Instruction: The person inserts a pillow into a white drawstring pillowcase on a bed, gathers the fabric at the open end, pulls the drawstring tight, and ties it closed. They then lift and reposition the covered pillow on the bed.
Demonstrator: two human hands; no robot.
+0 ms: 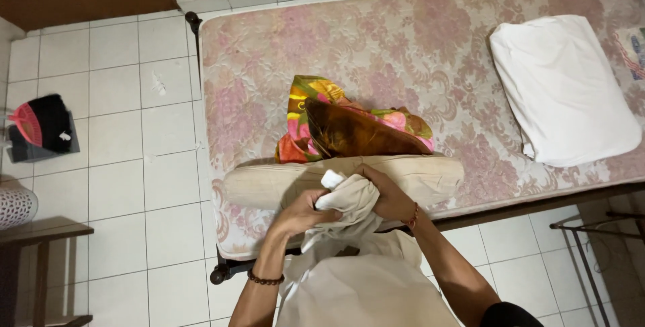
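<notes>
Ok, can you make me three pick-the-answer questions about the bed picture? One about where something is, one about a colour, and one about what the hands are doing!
1. Where is the white pillow?
A. On the floor
B. On the right part of the mattress
C. Under the bed

2. What colour is the cloth in the hands?
A. Beige
B. Blue
C. Black

3. What are the left hand and right hand doing?
A. Hanging free
B. Gripping the cloth together
C. Holding the fan

Answers:
1 B, it lies on the mattress's right side.
2 A, the bunched cloth is beige.
3 B, both hands close on the cloth.
</notes>
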